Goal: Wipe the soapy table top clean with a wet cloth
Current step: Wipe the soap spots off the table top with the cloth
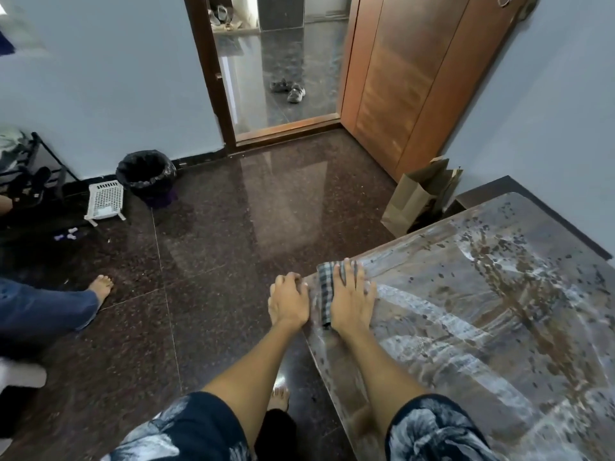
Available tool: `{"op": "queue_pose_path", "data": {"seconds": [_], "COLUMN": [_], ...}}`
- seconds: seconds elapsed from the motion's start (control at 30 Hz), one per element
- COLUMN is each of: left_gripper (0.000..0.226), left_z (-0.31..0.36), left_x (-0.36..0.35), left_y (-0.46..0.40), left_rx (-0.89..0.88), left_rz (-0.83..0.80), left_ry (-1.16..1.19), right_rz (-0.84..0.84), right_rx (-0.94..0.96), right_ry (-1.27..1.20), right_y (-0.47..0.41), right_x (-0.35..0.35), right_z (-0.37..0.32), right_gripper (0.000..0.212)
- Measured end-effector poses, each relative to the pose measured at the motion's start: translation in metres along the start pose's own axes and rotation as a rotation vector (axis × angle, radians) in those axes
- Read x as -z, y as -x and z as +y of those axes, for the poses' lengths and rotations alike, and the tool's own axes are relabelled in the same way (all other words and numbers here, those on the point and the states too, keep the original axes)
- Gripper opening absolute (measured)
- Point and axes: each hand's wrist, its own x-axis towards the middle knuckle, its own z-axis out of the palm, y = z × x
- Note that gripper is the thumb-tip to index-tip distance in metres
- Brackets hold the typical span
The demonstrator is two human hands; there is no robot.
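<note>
Here the checked cloth (pixel 326 294) is seen folded into a strip at the near left corner of the surface (pixel 499 327), its long axis running along that left edge, away from the person. It is pressed flat under the right hand (pixel 352 299), whose fingers are straight and spread, pointing away, with the forearm stretched out low over the surface. The soapy streaks and dark specks are spread to the right of the cloth and farther off, so the next stroke is judged to run rightward. The left hand (pixel 289 301) is set just beside the cloth, its fingers curled over the surface's edge, seemingly as a brace. Beyond, polished floor (pixel 233 227) is shown.
</note>
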Motion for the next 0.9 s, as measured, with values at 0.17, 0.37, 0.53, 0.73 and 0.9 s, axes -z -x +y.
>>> {"op": "queue_pose_path", "data": {"seconds": [0.17, 0.37, 0.53, 0.73, 0.9], "left_gripper": [0.039, 0.057, 0.063, 0.090, 0.099], "left_z": [-0.010, -0.005, 0.001, -0.011, -0.010], "left_x": [0.009, -0.004, -0.009, -0.002, 0.001], "left_y": [-0.040, -0.062, -0.063, -0.077, -0.078], "left_rx": [0.137, 0.314, 0.289, 0.416, 0.442], "left_rz": [-0.030, -0.118, -0.161, -0.348, -0.426], "left_ry": [0.281, 0.455, 0.457, 0.676, 0.665], "right_rz": [-0.010, 0.042, 0.042, 0.050, -0.005], "right_rx": [0.040, 0.238, 0.107, -0.032, 0.436], "right_ry": [-0.048, -0.127, -0.097, -0.076, -0.047], "right_y": [-0.025, 0.032, 0.041, -0.007, 0.053], "right_x": [-0.003, -0.028, -0.027, -0.017, -0.027], "right_z": [-0.034, -0.024, 0.031, -0.023, -0.027], "right_gripper": [0.059, 0.058, 0.055, 0.064, 0.053]}}
